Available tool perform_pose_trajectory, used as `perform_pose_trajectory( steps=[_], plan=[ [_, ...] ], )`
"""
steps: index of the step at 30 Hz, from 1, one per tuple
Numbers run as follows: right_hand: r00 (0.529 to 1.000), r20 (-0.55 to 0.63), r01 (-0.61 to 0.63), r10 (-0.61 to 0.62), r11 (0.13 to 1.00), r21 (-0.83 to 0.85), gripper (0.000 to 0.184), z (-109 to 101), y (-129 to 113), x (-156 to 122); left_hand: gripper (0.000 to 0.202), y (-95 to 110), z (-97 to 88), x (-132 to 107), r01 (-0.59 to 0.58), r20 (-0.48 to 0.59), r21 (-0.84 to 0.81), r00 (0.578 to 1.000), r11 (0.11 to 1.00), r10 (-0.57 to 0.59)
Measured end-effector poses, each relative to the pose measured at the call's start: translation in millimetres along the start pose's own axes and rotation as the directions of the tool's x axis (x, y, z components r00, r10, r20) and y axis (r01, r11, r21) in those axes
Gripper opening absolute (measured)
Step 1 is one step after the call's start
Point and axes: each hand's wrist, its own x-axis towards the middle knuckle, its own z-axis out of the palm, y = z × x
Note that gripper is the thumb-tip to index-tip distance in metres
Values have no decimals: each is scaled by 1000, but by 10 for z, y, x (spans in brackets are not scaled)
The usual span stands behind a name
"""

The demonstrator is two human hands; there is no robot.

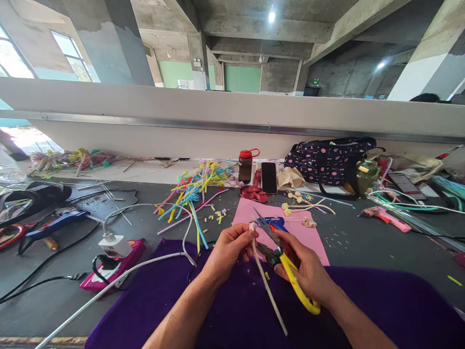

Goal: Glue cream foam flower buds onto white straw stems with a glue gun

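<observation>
My left hand pinches the top of a thin cream fuzzy stem, maybe a pipe cleaner, which slants down to the right. A small pale tip shows above the fingers. In my right hand are scissors with yellow-wrapped handles. Their blades point up and left, close beside the left fingertips. Below the blades, dark plier-like jaws stick out near the right fingers; whether this hand grips that tool too is unclear. A pink sheet and a purple cloth lie beneath the hands.
Colourful fuzzy stems are heaped behind left, with cut bits nearby. Behind the sheet stand a red-capped bottle, a phone and a patterned bag. A pink glue gun lies right; a power strip with cables sits left.
</observation>
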Motion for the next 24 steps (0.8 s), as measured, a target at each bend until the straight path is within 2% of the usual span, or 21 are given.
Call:
perform_pose_trajectory(
  steps=[3, 5, 8, 14, 24],
  plan=[
    [998, 49, -56, 49, 989, 141, 56, -54, -46, 21, 22, -8, -9, -5, 9, 12, -27, 1000, 1000, -9],
    [997, 53, -68, 60, 987, 148, 55, -66, -53, 23, 20, -13, -12, -7, 15, 20, -40, 1000, 999, -14],
    [999, 13, -45, 45, 998, 45, 60, -53, -49, 3, 20, -12, -14, -10, 20, 25, -37, 999, 999, -19],
    [995, -35, 83, -89, 984, -156, 66, -29, -53, -26, 23, 15, -9, -30, 2, 18, -3, 1000, 1000, -2],
    [992, -14, 124, -128, 979, -162, 64, -29, -61, -17, 24, 43, -6, -49, -35, 40, 49, 999, 998, 33]
  ],
)
